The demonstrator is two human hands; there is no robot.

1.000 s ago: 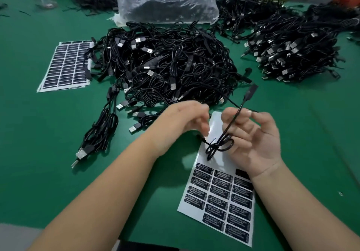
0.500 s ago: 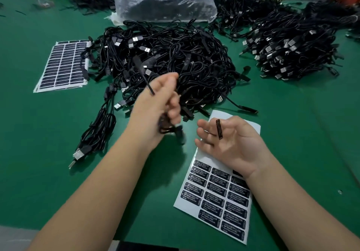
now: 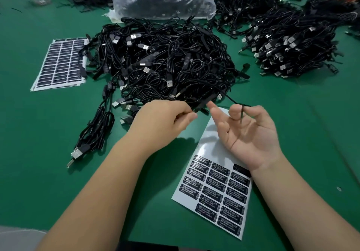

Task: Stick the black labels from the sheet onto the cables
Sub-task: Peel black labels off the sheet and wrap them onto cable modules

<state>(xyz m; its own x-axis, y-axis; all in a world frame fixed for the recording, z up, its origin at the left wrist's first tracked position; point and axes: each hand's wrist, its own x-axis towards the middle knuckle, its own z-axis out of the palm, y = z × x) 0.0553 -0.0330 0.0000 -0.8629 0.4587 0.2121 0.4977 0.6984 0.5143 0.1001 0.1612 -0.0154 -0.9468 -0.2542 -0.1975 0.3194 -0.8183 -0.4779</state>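
Nearest on the green table (image 3: 39, 134) lay the label sheet (image 3: 215, 190), its upper part already stripped. Above it the right hand (image 3: 247, 134) was palm-up, fingers loosely spread, a black label (image 3: 241, 113) stuck to one fingertip. The left hand (image 3: 163, 122) pinched a cable (image 3: 204, 102) at the near edge of the central cable pile (image 3: 165, 61). A second pile (image 3: 292, 42) lay far right.

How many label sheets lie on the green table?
2. One partly used label sheet lies near, under the right hand. One full-looking sheet lies far left beside the cable pile; it may be a stack, hiding more.
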